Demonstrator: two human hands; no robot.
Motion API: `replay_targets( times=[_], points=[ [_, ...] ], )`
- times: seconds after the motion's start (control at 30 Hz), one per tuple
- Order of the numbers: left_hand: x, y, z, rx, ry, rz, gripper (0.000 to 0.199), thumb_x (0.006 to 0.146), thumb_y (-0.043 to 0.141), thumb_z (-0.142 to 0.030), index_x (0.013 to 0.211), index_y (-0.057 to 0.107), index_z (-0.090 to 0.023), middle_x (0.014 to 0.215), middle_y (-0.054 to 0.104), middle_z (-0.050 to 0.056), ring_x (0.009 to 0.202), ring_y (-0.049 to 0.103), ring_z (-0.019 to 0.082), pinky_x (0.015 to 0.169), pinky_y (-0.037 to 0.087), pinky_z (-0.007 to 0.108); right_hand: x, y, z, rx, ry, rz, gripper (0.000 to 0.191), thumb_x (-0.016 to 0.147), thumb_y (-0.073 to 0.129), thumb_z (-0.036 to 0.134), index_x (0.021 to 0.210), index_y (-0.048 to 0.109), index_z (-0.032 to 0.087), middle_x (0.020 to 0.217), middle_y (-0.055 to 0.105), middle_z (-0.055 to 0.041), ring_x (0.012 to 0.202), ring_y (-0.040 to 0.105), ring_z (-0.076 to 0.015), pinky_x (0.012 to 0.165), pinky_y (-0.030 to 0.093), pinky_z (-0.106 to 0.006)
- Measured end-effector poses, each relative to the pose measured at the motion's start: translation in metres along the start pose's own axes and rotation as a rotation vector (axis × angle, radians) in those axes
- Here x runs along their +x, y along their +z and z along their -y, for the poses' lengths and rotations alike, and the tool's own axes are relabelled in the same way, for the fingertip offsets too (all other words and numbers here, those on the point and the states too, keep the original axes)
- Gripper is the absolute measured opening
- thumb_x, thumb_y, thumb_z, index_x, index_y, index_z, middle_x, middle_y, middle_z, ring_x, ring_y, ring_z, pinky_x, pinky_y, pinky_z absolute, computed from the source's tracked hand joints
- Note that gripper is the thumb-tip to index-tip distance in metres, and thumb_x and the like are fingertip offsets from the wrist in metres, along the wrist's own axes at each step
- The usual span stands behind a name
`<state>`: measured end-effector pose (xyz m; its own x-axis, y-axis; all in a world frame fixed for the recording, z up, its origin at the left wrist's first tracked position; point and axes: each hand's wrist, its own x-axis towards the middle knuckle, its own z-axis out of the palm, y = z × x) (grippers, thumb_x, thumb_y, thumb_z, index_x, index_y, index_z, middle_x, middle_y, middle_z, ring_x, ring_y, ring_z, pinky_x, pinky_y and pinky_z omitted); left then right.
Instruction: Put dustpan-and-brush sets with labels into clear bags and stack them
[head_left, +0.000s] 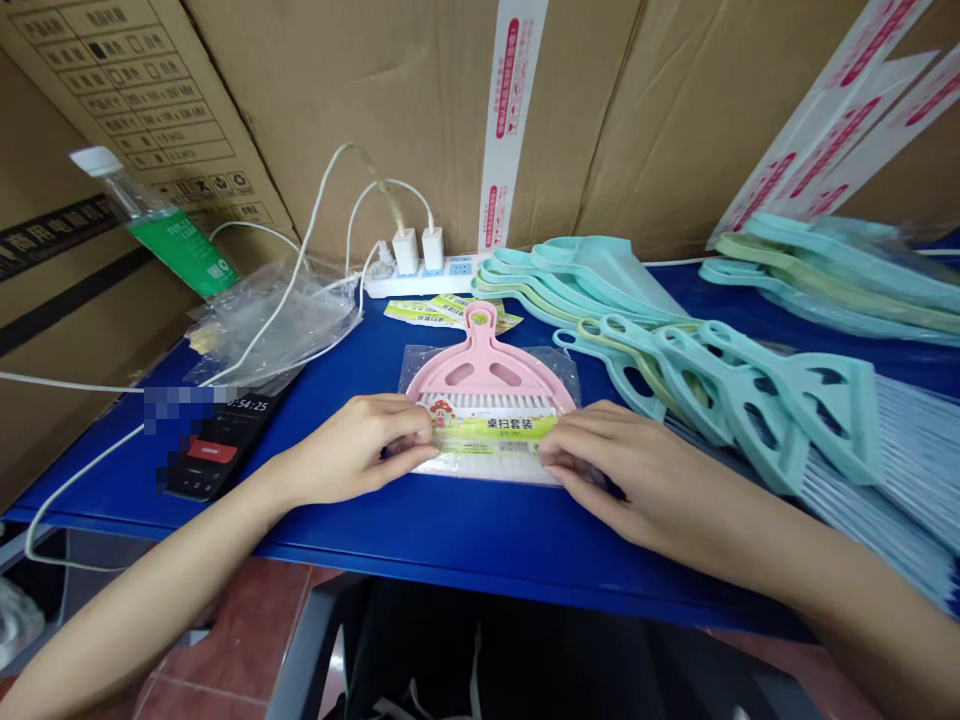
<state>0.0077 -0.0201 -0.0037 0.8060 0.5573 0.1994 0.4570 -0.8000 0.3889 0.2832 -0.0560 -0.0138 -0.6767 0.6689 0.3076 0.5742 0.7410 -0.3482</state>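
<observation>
A pink dustpan lies flat in front of me, its handle pointing away. On it rests a brush with white bristles, partly covered by a printed label card with a mushroom picture. A clear plastic bag surrounds the set. My left hand is closed at the left edge, thumb and fingers pinching the bag by the card's end. At the right edge my right hand is closed on the bag too, with its fingers curled and their tips partly hidden.
Turquoise dustpans and turquoise brushes are piled to the right. Spare label cards lie before a power strip. Leftward are a phone, loose plastic bags, a bottle and white cables. Cardboard boxes stand behind.
</observation>
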Motion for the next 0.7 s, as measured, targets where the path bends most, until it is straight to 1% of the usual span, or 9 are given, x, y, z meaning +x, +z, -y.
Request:
replay_targets(
  times=[0.17,0.37,0.47,0.53,0.7],
  points=[
    [0.002,0.001,-0.001,0.044,0.012,-0.002,0.024,0.096,0.046,-0.018,0.072,0.045,-0.02,0.064,0.049,-0.004,0.058,0.046,0.011,0.059,0.035,0.023,0.0,0.005,0.0,-0.056,0.092,-0.043,0.017,0.087,0.043,0.011,0.095,0.054,0.021,0.068,0.06,-0.0014,0.067,0.059,-0.0193,0.059,0.045,-0.03],
    [0.003,0.005,-0.002,0.068,0.011,-0.035,0.028,0.095,0.046,-0.018,0.068,0.041,-0.02,0.061,0.044,-0.005,0.055,0.042,0.011,0.055,0.032,0.023,-0.001,0.011,-0.002,-0.099,0.087,-0.116,0.029,0.085,0.044,0.01,0.111,0.049,0.019,0.065,0.057,0.0018,0.06,0.056,-0.0181,0.054,0.042,-0.028],
    [0.003,0.005,-0.002,0.043,0.007,-0.038,0.029,0.096,0.046,-0.018,0.068,0.041,-0.02,0.061,0.045,-0.005,0.055,0.043,0.01,0.055,0.032,0.022,-0.002,0.009,-0.002,-0.039,0.085,-0.131,0.031,0.083,0.044,0.008,0.111,0.048,0.019,0.067,0.058,0.0028,0.057,0.056,-0.0158,0.053,0.042,-0.026],
    [0.002,0.004,-0.001,0.012,-0.002,-0.03,0.028,0.096,0.046,-0.019,0.068,0.044,-0.019,0.062,0.047,-0.004,0.057,0.045,0.01,0.056,0.034,0.022,-0.001,0.006,-0.001,0.018,0.11,-0.109,0.031,0.083,0.045,0.007,0.111,0.048,0.02,0.069,0.059,0.0031,0.056,0.057,-0.0142,0.053,0.042,-0.025],
    [0.001,0.003,0.0,-0.068,-0.066,-0.014,0.025,0.096,0.048,-0.021,0.071,0.047,-0.019,0.064,0.049,-0.004,0.059,0.047,0.01,0.058,0.037,0.021,-0.001,0.003,0.0,0.066,0.181,-0.074,0.027,0.084,0.046,0.009,0.107,0.05,0.022,0.071,0.061,0.0022,0.057,0.058,-0.0143,0.054,0.044,-0.026]
  ],
)
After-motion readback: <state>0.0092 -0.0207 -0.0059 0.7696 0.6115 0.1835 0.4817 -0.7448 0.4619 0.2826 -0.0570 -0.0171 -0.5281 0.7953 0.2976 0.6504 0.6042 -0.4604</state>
